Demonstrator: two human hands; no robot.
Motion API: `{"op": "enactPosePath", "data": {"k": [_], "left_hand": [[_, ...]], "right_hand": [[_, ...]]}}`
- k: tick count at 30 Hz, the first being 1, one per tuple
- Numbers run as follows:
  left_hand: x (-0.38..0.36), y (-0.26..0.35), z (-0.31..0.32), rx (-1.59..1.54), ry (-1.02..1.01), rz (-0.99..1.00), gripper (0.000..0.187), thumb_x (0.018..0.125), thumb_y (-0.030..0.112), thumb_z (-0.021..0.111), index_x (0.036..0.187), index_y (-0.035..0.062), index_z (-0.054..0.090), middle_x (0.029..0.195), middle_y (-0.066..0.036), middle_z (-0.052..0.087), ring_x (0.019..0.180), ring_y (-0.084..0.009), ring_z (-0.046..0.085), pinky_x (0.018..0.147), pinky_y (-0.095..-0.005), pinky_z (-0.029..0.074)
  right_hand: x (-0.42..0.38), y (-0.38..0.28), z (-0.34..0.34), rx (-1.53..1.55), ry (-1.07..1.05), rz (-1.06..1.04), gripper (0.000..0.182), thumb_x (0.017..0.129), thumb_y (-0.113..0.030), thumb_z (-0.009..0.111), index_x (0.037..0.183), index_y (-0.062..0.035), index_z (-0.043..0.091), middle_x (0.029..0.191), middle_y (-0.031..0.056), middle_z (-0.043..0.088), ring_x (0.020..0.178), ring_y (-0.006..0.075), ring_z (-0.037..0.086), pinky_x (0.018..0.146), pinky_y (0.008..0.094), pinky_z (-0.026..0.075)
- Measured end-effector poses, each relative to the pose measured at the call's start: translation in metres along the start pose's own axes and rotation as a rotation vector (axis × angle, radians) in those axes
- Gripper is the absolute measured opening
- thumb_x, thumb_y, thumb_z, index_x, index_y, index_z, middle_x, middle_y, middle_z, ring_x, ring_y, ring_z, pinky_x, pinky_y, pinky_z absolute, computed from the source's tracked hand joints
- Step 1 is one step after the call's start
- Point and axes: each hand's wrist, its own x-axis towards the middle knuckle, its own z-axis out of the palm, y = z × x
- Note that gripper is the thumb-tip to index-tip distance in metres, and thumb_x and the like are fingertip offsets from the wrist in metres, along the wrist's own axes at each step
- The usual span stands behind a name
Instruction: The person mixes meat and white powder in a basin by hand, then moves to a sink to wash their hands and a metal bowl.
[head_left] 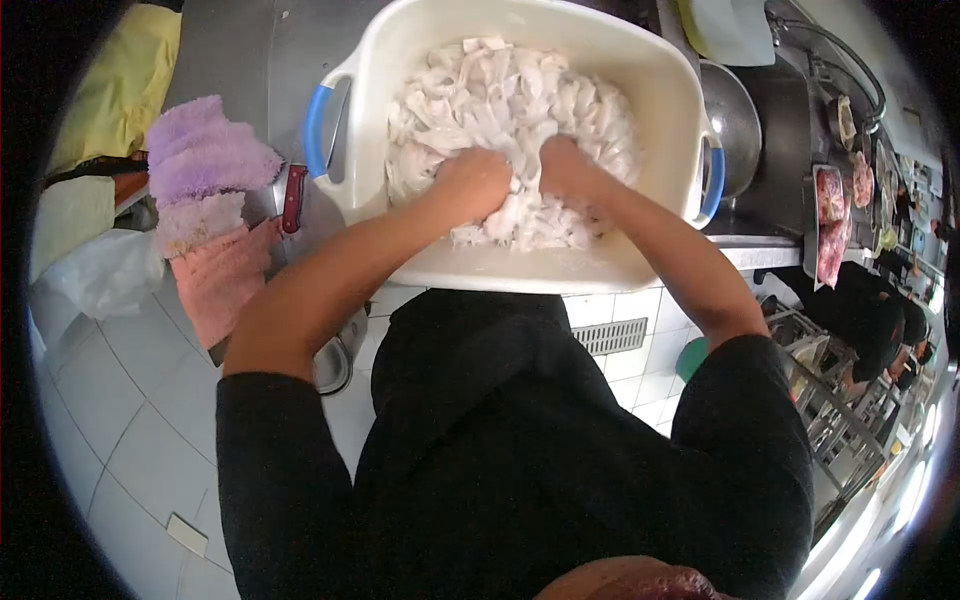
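Observation:
Pale, wet, whitish strips of raw meat are heaped in a large cream tub with blue handle grips. Both of my hands are pushed into the heap. My left hand is curled into a fist among the strips, knuckles up, its fingertips buried. Close beside it, my right hand reaches down into the meat, and its fingers are hidden. Some strips stand up between the two hands. The exact kind of meat cannot be made out.
Left of the tub lie a red-handled knife and purple and pink towels at the counter edge. A metal bowl and a tray of red meat are on the right. Another person in dark clothes is farther right.

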Motion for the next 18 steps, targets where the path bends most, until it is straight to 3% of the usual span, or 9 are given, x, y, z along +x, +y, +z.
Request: {"op": "enactPosePath", "data": {"k": [2,4,7,10,13,14,16,17,18], "left_hand": [[0.038,-0.028,0.044,0.122,0.126,0.117,0.016,0.073,0.010,0.056,0.076,-0.0035,0.063,0.084,-0.017,0.063,0.079,-0.0340,0.062,0.066,-0.0390,0.052],[0.081,-0.046,0.065,0.045,0.066,-0.057,0.021,0.080,0.017,0.053,0.079,0.0002,0.066,0.094,-0.017,0.063,0.085,-0.0337,0.062,0.068,-0.0393,0.052],[0.087,-0.026,0.042,-0.194,0.317,-0.145,0.025,0.083,0.022,0.051,0.094,0.0054,0.067,0.099,-0.016,0.063,0.090,-0.0329,0.062,0.070,-0.0403,0.052],[0.077,-0.007,0.024,-0.134,0.210,-0.198,0.032,0.083,0.028,0.052,0.107,0.0099,0.062,0.102,-0.016,0.063,0.092,-0.0338,0.061,0.074,-0.0413,0.051],[0.058,-0.008,-0.005,-0.246,-0.184,-0.228,0.046,0.078,0.026,0.059,0.118,0.0029,0.053,0.113,-0.021,0.057,0.108,-0.0362,0.053,0.095,-0.0425,0.041],[0.038,-0.016,-0.010,-0.212,-0.100,-0.008,0.053,0.076,0.024,0.062,0.123,0.0012,0.049,0.117,-0.024,0.054,0.113,-0.0359,0.049,0.098,-0.0418,0.037],[0.004,-0.008,-0.056,-0.240,-0.149,-0.008,0.055,0.074,0.026,0.068,0.122,0.0031,0.052,0.119,-0.022,0.055,0.112,-0.0329,0.051,0.097,-0.0389,0.037],[-0.006,-0.006,-0.072,-0.417,-0.078,-0.097,0.054,0.068,0.027,0.073,0.114,0.0023,0.058,0.102,-0.021,0.061,0.099,-0.0325,0.057,0.090,-0.0381,0.043],[-0.005,-0.027,-0.066,-0.480,0.009,-0.069,0.060,0.067,0.035,0.076,0.113,0.0010,0.058,0.109,-0.019,0.058,0.105,-0.0326,0.053,0.094,-0.0384,0.040]], "right_hand": [[0.021,0.013,-0.019,-0.049,0.062,-0.001,0.018,0.066,-0.015,0.057,0.068,0.0022,0.063,0.075,0.0212,0.061,0.077,0.0349,0.060,0.072,0.0433,0.047],[0.042,0.028,-0.011,-0.198,0.090,0.062,0.017,0.068,-0.015,0.056,0.068,-0.0007,0.064,0.075,0.0196,0.061,0.073,0.0344,0.060,0.070,0.0426,0.047],[0.020,0.011,-0.036,-0.167,0.156,0.173,0.015,0.072,-0.014,0.054,0.069,-0.0063,0.067,0.080,0.0135,0.064,0.074,0.0316,0.060,0.076,0.0405,0.046],[-0.032,-0.004,-0.084,-0.272,0.346,-0.186,0.015,0.075,-0.016,0.054,0.073,-0.0132,0.069,0.084,0.0069,0.066,0.080,0.0283,0.061,0.078,0.0392,0.045],[-0.051,0.007,-0.097,0.112,0.500,-0.017,0.016,0.081,-0.023,0.055,0.091,-0.0215,0.067,0.096,0.0026,0.066,0.102,0.0253,0.054,0.090,0.0388,0.040],[-0.061,0.012,-0.106,0.224,0.575,0.058,0.019,0.083,-0.025,0.054,0.098,-0.0239,0.066,0.102,0.0019,0.066,0.111,0.0249,0.052,0.096,0.0391,0.038],[-0.064,0.042,-0.102,-0.119,0.369,0.346,0.025,0.080,-0.026,0.057,0.103,-0.0204,0.066,0.104,0.0053,0.065,0.106,0.0249,0.055,0.090,0.0396,0.043],[-0.053,0.049,-0.092,0.420,0.567,0.723,0.032,0.080,-0.031,0.059,0.109,-0.0177,0.065,0.105,0.0074,0.065,0.098,0.0256,0.059,0.085,0.0397,0.046],[-0.048,0.079,-0.066,0.514,0.578,0.547,0.040,0.080,-0.035,0.062,0.113,-0.0119,0.063,0.106,0.0095,0.065,0.092,0.0266,0.061,0.084,0.0371,0.046]]}}
